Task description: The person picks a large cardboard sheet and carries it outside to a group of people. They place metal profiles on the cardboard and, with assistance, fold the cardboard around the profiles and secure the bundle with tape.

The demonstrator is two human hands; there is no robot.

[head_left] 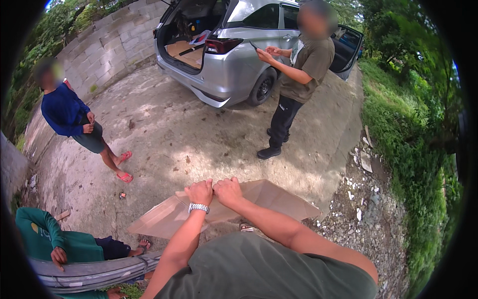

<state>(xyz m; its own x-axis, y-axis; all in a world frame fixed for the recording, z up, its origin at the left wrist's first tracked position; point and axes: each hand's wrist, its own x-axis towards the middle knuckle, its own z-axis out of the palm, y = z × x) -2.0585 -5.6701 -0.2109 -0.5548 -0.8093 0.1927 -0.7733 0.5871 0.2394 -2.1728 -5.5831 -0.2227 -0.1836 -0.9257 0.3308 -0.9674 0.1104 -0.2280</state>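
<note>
My left hand (199, 192), with a silver wristwatch (198, 208) on its wrist, and my right hand (227, 190) are raised in front of my chest with the knuckles touching. Both are curled into fists, and I see nothing in either. Below and beyond them a flattened brown cardboard sheet (281, 200) lies on the concrete ground. My hands are above it and do not touch it. My green shirt fills the lower edge of the view.
A silver car (234, 65) with its rear hatch open stands ahead. Beside it stands a person in an olive shirt (306, 65). A person in a blue top (64, 112) stands left. A person in green (45, 239) crouches by grey pipes (94, 274). Rubble (366, 199) and grass lie right.
</note>
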